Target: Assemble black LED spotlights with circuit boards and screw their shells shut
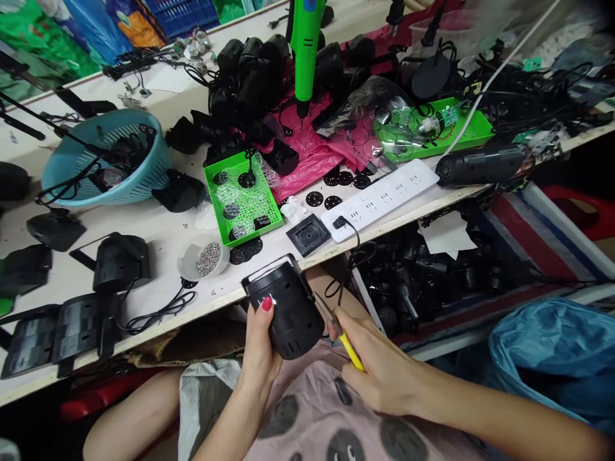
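My left hand (pixel 262 339) is wrapped round a black cylindrical lamp housing (pixel 293 314), thumb on its near side. The housing is tilted and has a bracket along its upper right side. In my right hand (pixel 384 365) is a pair of yellow-handled pliers (pixel 350 349), partly hidden by the fingers. Their slim metal jaws point up and left, close beside the housing's right side; whether they touch it I cannot tell. Both hands are over my lap, just in front of the table edge.
A green electric screwdriver (pixel 305 64) hangs above the table (pixel 163 256). On it stand a green tray (pixel 276 221), a cup of small screws (pixel 185 262), a blue basket (pixel 72 192), a white power strip (pixel 394 198) and several black housings (pixel 120 262). A blue bag (pixel 509 333) stands at right.
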Available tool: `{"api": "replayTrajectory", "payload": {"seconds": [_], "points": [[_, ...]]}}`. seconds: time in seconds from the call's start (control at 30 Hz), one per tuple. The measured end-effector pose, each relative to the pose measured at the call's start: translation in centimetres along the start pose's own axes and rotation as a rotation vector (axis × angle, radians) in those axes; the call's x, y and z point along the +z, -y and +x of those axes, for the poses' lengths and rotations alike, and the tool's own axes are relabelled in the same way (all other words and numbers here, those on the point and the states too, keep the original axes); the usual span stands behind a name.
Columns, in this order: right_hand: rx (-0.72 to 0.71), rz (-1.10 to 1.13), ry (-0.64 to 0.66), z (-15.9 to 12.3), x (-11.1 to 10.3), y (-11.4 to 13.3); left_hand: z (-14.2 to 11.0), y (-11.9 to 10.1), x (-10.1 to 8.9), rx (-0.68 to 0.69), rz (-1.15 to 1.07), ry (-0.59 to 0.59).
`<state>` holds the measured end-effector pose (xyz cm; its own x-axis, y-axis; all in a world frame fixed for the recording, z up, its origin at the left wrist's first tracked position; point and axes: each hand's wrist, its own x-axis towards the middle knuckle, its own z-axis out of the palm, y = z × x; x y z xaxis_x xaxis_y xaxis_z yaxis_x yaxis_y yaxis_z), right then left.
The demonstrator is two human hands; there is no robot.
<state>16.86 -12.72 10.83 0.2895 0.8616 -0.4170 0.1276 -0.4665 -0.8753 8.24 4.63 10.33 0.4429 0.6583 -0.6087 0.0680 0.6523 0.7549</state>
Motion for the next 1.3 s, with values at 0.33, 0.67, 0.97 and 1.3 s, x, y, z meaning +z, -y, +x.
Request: {"api": "replayTrajectory", "payload": {"seconds": [0.33,0.67,0.97,1.3], "points": [[0.062,0.346,0.097,-0.4,-1.4,2.0,1.2,0.6,-1.1,0.369,0.126,-0.011],[0.13,0.231,0.116,-0.4,-1.6,2.6,1.5,0.3,-2.1,0.731,0.423,0.211],[-0.011,-0.306,-0.021,0.8,0.6,-1.3,0.4,-0.3,-0.5,-0.069,0.078,-0.013],[-0.039,0.006,-0.047,0.6,-0.4,-1.2,0.8,0.4,-0.2,0.103,0.062,-0.055]]}}
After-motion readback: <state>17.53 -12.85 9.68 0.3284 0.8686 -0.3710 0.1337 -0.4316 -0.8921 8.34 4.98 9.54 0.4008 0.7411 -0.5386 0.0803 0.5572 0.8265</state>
